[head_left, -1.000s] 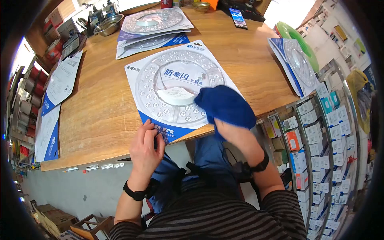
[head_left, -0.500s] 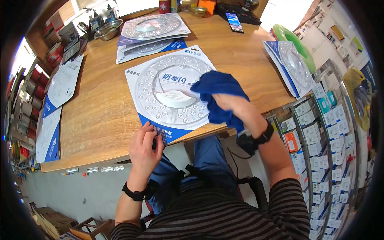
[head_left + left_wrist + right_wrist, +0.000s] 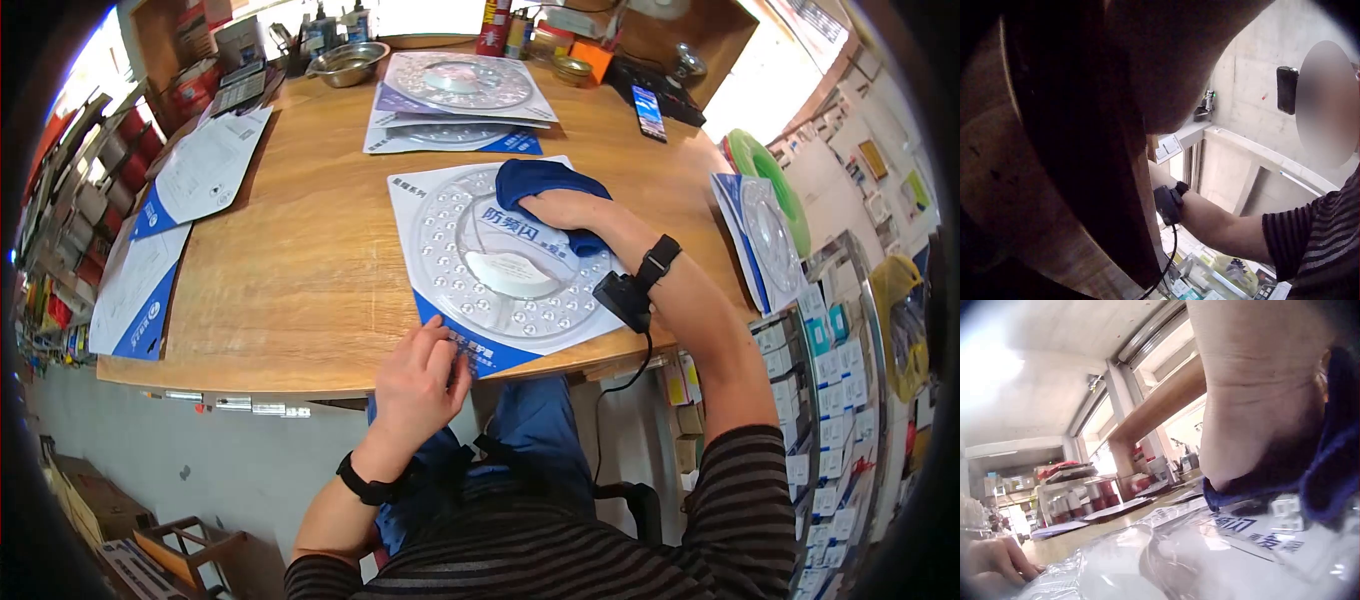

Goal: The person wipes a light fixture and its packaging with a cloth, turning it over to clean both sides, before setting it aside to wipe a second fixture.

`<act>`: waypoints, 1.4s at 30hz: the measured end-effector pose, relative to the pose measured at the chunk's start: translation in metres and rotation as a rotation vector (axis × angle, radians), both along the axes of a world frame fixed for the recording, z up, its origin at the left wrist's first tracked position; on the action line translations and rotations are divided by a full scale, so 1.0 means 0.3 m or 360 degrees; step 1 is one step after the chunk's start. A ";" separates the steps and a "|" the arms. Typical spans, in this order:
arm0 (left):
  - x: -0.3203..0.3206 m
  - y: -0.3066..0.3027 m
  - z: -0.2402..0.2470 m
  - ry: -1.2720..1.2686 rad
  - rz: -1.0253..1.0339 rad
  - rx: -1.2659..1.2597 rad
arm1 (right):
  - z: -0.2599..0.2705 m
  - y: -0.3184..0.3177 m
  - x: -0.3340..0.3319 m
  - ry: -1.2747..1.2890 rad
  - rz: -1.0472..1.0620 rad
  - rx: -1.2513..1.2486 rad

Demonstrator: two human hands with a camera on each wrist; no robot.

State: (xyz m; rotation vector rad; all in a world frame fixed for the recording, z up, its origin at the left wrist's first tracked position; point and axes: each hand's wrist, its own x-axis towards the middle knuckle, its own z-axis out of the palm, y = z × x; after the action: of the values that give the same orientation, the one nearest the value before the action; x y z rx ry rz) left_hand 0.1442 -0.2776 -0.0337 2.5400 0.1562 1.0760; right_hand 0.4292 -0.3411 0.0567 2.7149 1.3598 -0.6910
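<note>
A clear round plastic shell on a white-and-blue card [image 3: 440, 290] lies at the table's front edge, a white curved piece [image 3: 510, 274] inside it. My right hand [image 3: 570, 210] holds a dark blue cloth [image 3: 530, 178] against the shell's upper right part; the cloth hides most of the fingers. In the right wrist view the cloth [image 3: 1335, 481] bunches beside the hand [image 3: 1247, 406], just over the clear plastic. Bent fingers of my left hand [image 3: 418, 385] rest on the card's blue front corner. The left wrist view shows that hand [image 3: 1166, 69] dark, its fingers indistinct.
Similar packages [image 3: 460, 85] are stacked behind, others [image 3: 205, 170] lie at the left and one [image 3: 768, 235] at the right edge. A metal bowl [image 3: 348, 66], a phone [image 3: 648, 112] and a green coil [image 3: 775, 185] stand or lie farther back. Shelves of small boxes flank the right side.
The right hand has moved the cloth from the shell's right side up toward its far edge. The left hand stays at the card's corner. The head view has shifted.
</note>
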 end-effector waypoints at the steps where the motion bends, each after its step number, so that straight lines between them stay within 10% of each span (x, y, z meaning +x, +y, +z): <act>1: -0.001 0.002 -0.001 0.0008 0.0003 0.0002 | 0.007 0.032 -0.023 -0.0001 0.0007 0.0006; 8: 0.002 0.009 0.002 -0.0036 -0.0027 0.0010 | -0.130 0.211 -0.189 0.0119 0.0723 0.0264; 10: -0.005 0.005 0.000 0.0024 -0.0024 -0.0039 | -0.114 0.203 -0.323 -0.0044 0.1453 0.0752; 13: -0.011 0.003 0.000 0.0085 -0.0046 -0.0101 | -0.137 0.211 -0.399 0.0011 0.1412 0.0047; 22: -0.009 0.003 0.008 0.0057 -0.0064 -0.0068 | -0.138 0.233 -0.116 -0.0222 0.1211 0.0930; 25: -0.011 0.000 0.008 0.0064 -0.0031 -0.0084 | -0.053 0.180 -0.052 -0.0219 0.0503 0.0016; 31: -0.008 -0.006 0.011 0.0063 -0.0019 -0.0084 | -0.169 -0.097 0.048 -0.0655 0.0841 0.0785; 42: -0.007 -0.023 0.051 0.0290 0.0081 -0.0067 | -0.073 -0.332 -0.056 -0.0210 0.0853 0.0761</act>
State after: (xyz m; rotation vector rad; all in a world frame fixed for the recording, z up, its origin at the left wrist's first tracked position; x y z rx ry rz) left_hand 0.1420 -0.2845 -0.0183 2.6061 0.2899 0.8489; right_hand 0.4123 -0.4406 0.0347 2.4178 2.3159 -0.1528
